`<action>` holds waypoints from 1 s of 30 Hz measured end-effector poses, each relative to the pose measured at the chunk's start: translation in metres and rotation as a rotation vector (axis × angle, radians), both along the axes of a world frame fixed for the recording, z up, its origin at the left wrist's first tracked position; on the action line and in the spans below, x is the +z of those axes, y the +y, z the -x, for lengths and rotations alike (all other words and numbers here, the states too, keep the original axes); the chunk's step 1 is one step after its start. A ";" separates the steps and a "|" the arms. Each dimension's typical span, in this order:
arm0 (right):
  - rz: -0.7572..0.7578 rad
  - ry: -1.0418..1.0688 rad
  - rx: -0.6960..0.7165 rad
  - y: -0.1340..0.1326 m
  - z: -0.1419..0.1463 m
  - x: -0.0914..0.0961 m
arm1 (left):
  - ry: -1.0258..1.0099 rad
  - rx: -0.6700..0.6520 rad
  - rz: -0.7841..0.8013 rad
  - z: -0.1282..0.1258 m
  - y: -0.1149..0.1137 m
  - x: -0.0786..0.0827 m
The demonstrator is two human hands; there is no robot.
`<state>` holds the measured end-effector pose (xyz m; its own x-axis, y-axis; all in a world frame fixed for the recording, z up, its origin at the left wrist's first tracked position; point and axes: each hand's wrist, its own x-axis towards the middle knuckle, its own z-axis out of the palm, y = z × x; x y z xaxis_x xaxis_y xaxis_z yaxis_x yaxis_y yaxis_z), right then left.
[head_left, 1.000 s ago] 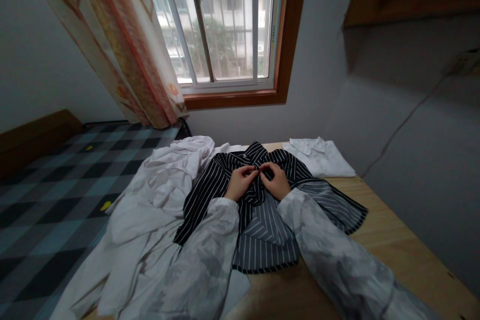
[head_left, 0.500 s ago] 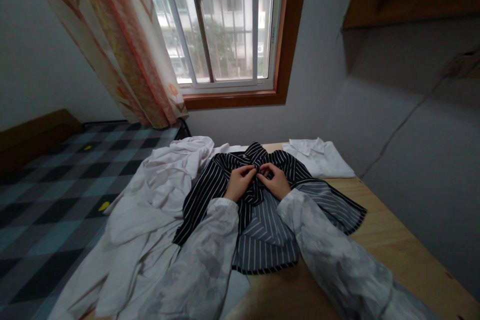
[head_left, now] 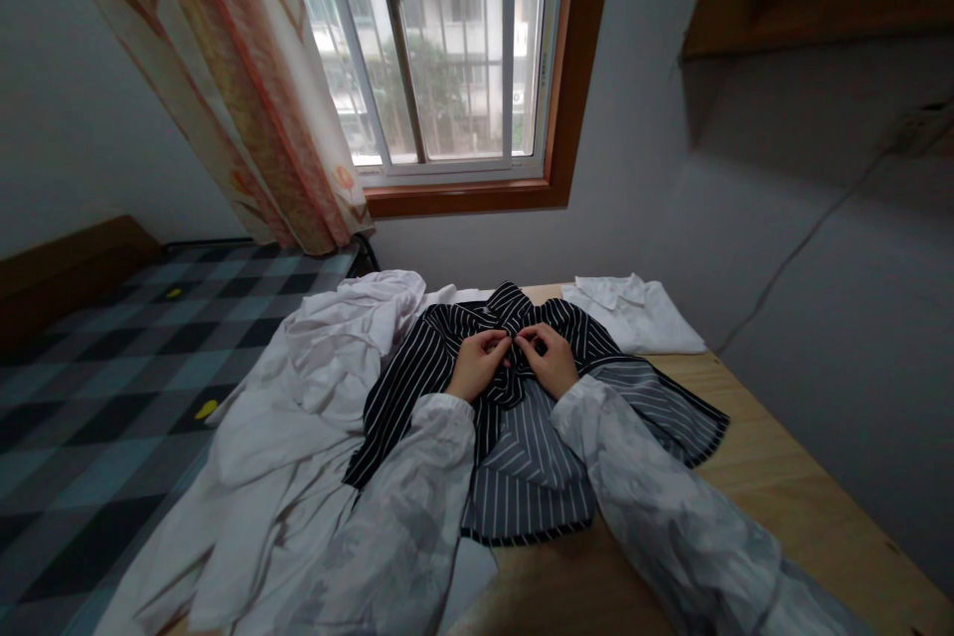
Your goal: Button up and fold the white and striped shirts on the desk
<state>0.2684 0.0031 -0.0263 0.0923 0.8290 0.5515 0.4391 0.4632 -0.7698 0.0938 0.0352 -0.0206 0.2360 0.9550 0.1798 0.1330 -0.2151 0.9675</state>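
**Striped shirt (head_left: 529,432) lies pinched between two hands at the centre of the frame**

The person's left hand (head_left: 479,364) and right hand (head_left: 549,360) meet just below the collar of the black shirt with white stripes, slightly below the middle of the frame. On each hand the thumb and forefinger are pinched together on the fabric at the shirt's front, the two pairs of fingertips almost touching. Whatever small detail sits between them is too small to tell. The shirt lies spread over a wooden table (head_left: 775,497), collar toward the window, its paler grey-striped inner side turned up at lower centre and toward the right.

Loose pale sleeves, gathered at the wrists, cover both forearms: the left sleeve (head_left: 406,507) runs down to the bottom edge, the right sleeve (head_left: 671,507) toward the lower right corner.

A rumpled heap of white clothes (head_left: 320,388) fills the left-centre of the frame, against the striped shirt's left edge. A folded white garment (head_left: 633,313) lies right of centre, just beyond the shirt. At far left stretches a checked bedcover (head_left: 111,407). A patterned curtain (head_left: 260,99) hangs at upper left beside the window (head_left: 447,60) at top centre, and a wooden shelf (head_left: 812,30) occupies the upper right.
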 end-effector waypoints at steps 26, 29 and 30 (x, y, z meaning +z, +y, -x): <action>0.146 0.181 0.103 0.012 -0.005 -0.013 | 0.176 0.137 -0.262 0.000 -0.010 0.007; 0.133 0.160 0.109 0.011 -0.005 -0.011 | 0.180 -0.002 -0.255 -0.004 -0.018 0.011; 0.126 0.151 0.111 0.011 -0.005 -0.011 | 0.166 -0.029 -0.242 -0.005 -0.020 0.011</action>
<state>0.2736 0.0141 -0.0372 0.0704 0.9001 0.4300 0.2658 0.3986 -0.8778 0.0988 0.0152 -0.0098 0.3081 0.8812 0.3585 0.2754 -0.4433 0.8530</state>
